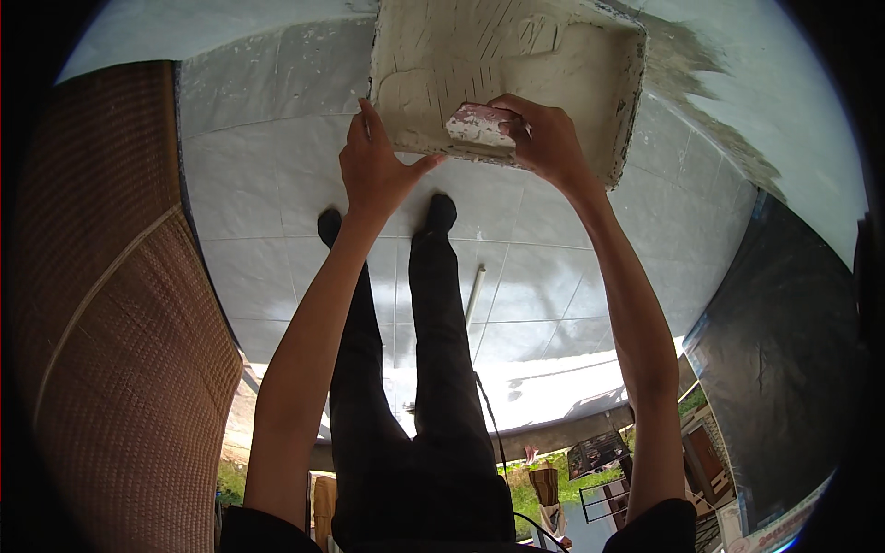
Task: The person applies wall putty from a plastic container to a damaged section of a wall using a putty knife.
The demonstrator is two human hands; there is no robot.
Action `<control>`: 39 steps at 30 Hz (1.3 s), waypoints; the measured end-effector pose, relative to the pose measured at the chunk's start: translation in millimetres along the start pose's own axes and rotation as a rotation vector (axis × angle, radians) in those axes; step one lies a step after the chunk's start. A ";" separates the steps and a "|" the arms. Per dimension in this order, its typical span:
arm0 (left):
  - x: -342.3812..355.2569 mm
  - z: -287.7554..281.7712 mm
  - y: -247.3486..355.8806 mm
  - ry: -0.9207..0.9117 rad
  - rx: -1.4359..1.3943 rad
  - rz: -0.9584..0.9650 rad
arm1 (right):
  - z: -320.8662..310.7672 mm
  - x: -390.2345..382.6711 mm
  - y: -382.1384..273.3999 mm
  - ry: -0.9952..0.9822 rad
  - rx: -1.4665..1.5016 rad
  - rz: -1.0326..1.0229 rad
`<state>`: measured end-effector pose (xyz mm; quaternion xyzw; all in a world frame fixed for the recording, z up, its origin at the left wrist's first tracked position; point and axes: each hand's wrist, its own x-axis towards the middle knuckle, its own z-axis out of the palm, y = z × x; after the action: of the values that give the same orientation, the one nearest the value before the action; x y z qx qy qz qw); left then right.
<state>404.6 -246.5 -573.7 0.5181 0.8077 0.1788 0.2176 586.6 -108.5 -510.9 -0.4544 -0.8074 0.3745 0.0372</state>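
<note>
A wide, shallow tray [631, 138] with a crusted rim holds a layer of beige, wet-looking plaster [572, 78], marked by short dark streaks and smeared ridges. My left hand [376, 166] is at the tray's near left corner, with the thumb along the near edge and the fingers at the left side; it grips the corner. Inside the tray, by the near edge, my right hand [546, 138] is closed on a small plaster-caked block-shaped spreader [479, 123], pinkish along its top. Its lower edge is close to the plaster; whether it touches cannot be told.
Large grey tiles [249, 175] cover the floor around my feet. To the right rises a pale wall [774, 101] with a grey plaster patch. A brown woven screen [138, 369] hangs at left, a dark sheet [784, 359] at right. A white pipe [475, 293] lies behind my legs.
</note>
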 end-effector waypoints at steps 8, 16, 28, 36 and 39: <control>-9.8 -20.8 -4.8 -0.028 0.006 0.003 | -30.2 26.0 -12.9 -0.391 0.399 0.248; -37.5 -146.2 -18.7 0.071 -0.185 0.002 | -83.3 -26.5 -131.5 -0.222 1.043 0.247; -35.9 -439.4 -20.6 0.571 -0.244 0.225 | -152.6 -38.6 -417.7 -0.042 1.420 -0.221; -20.5 -573.0 -45.1 0.793 -0.196 0.394 | -178.8 -13.1 -543.0 0.011 1.474 -0.359; -1.6 -614.2 -49.9 0.838 -0.199 0.417 | -187.5 13.4 -582.3 0.038 1.485 -0.407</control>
<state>37.6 -306.8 -82.3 0.5290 0.6835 0.4887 -0.1189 242.8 -169.7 -8.5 -0.1591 -0.4110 0.7961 0.4147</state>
